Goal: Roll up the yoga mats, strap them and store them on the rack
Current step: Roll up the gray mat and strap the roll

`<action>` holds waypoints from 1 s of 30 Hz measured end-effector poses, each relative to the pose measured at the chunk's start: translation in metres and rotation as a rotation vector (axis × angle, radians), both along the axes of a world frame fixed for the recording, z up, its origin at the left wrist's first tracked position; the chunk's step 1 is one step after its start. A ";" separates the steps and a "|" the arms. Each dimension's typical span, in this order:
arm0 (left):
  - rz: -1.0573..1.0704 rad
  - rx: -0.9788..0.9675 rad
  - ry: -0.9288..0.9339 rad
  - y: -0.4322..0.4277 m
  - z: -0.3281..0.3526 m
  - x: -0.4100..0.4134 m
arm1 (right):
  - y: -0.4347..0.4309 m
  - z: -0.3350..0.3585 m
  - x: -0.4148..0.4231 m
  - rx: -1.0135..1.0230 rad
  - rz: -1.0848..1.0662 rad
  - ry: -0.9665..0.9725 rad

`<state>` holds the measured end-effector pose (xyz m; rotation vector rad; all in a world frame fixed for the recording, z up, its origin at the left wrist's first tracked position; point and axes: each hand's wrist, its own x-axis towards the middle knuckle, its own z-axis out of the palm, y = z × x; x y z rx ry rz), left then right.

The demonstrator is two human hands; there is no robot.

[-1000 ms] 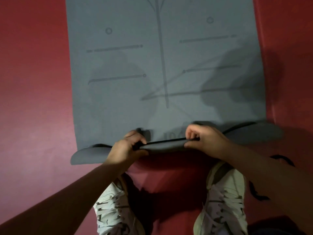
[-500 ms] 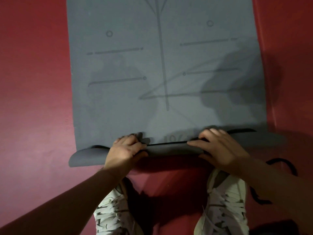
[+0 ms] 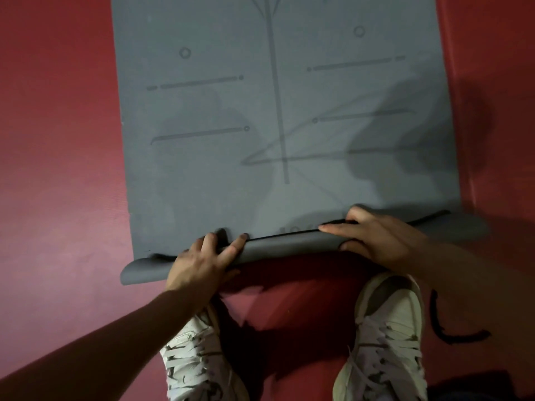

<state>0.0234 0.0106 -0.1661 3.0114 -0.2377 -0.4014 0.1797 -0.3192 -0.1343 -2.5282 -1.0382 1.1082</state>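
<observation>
On the dark red floor (image 3: 58, 146) to the left nothing of the task lies; the work starts at the near end of the long grey rubber yoga mat with printed alignment lines (image 3: 275, 111), which runs flat away from me and out of the top of the view. Its near edge is turned over into a first low fold (image 3: 289, 247), barely one turn. The left hand (image 3: 202, 261) has its grip clamped on that fold, fingers curled over the top. Below it is the left white laced shoe (image 3: 194, 363).

Further right, the right hand (image 3: 376, 241) has its grip closed on the same fold, fingers laid over it and the thumb tucked under. The fold's right end stands up a little looser than its left. The right white laced shoe (image 3: 388, 337) stands beneath that hand, and just beside it a thin black cord-like strap (image 3: 443, 331) lies loose on the floor, touching nothing of the mat.

I judge the task barely begun: the rolling is at its first turn, almost the whole mat is still flat, the strap is unused, and no rack is in view.
</observation>
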 end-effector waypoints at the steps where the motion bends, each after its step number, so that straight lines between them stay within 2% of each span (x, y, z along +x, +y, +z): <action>1: -0.013 -0.018 -0.009 0.003 0.001 0.002 | 0.001 0.000 0.003 0.002 -0.003 0.028; 6: -0.031 -0.105 -0.045 0.011 0.000 0.004 | -0.003 -0.003 -0.003 -0.005 -0.010 0.044; 14: -0.056 -0.106 -0.141 0.013 -0.004 0.002 | -0.013 -0.012 -0.032 0.170 -0.133 -0.264; 17: -0.083 -0.123 -0.130 0.015 -0.002 0.005 | -0.014 -0.014 -0.032 0.142 -0.144 -0.400; 22: -0.087 -0.160 -0.137 0.017 0.002 0.004 | -0.008 -0.010 -0.011 0.174 -0.127 -0.182; 30: -0.074 -0.233 -0.162 0.016 0.004 0.007 | -0.004 -0.006 -0.020 0.162 -0.158 -0.293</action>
